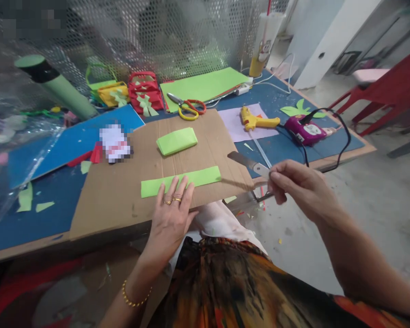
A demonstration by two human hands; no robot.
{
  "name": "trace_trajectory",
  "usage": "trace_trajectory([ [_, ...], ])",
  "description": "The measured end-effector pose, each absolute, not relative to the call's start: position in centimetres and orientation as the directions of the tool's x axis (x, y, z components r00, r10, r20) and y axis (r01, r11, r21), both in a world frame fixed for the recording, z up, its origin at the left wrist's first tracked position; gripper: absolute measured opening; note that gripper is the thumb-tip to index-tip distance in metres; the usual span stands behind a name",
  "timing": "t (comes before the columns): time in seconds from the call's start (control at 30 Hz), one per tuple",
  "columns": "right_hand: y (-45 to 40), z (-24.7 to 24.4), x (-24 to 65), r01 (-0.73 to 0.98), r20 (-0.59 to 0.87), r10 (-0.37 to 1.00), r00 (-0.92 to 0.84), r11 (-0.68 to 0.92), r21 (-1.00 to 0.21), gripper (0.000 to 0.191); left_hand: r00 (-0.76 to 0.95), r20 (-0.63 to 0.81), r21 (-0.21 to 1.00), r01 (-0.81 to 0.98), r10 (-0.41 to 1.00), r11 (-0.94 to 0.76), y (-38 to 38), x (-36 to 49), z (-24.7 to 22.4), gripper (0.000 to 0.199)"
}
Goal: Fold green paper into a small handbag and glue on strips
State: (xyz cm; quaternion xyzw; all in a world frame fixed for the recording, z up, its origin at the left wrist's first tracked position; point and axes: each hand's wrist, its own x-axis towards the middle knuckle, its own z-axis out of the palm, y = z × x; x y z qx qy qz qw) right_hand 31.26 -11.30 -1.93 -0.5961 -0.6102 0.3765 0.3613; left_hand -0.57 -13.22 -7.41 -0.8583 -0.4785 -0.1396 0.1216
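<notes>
A green bottle [66, 93] leans at the far left of a blue table, left of a small red bag [145, 86]. On a cardboard sheet [112, 200], the left hand [172, 218] lies palm down, fingers slightly spread, over the middle of a green strip [207, 176], whose ends show either side of the fingers. A folded green paper [177, 140] sits just beyond. Right of the strip, a flat-bladed tool [258, 167] points leftward, its handle end pinched between thumb and fingers of the right hand [299, 189]. A yellow glue gun [263, 122] rests beyond it.
</notes>
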Motion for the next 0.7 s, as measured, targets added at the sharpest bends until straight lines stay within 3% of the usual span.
trace_trajectory([
  [0.1,-13.9,-3.2,30.3,0.321,-0.127,0.992,0.011,-0.124,-0.939,0.045,0.520,0.379,-0.077,0.842,0.765,-0.534,-13.4,-0.8,-7.3,0.057],
  [0.17,-14.6,-3.6,29.8,0.322,-0.174,0.985,-0.013,-0.160,-0.933,0.045,0.530,0.399,-0.105,0.837,0.748,-0.537,-13.3,-0.9,-7.2,0.052],
  [0.33,-13.8,-3.4,28.8,0.428,-0.186,0.982,-0.020,-0.160,-0.889,0.031,0.545,0.424,-0.155,0.831,0.723,-0.535,-13.1,-0.8,-7.1,0.047],
  [0.57,-12.8,-3.6,28.4,0.385,-0.174,0.981,-0.086,-0.128,-0.914,0.028,0.552,0.400,-0.135,0.825,0.732,-0.549,-13.2,-1.0,-7.3,0.054],
  [0.7,-12.6,-3.9,28.3,0.311,-0.235,0.966,-0.105,-0.193,-0.931,0.032,0.545,0.397,-0.117,0.828,0.738,-0.549,-13.3,-1.0,-7.2,0.058],
])
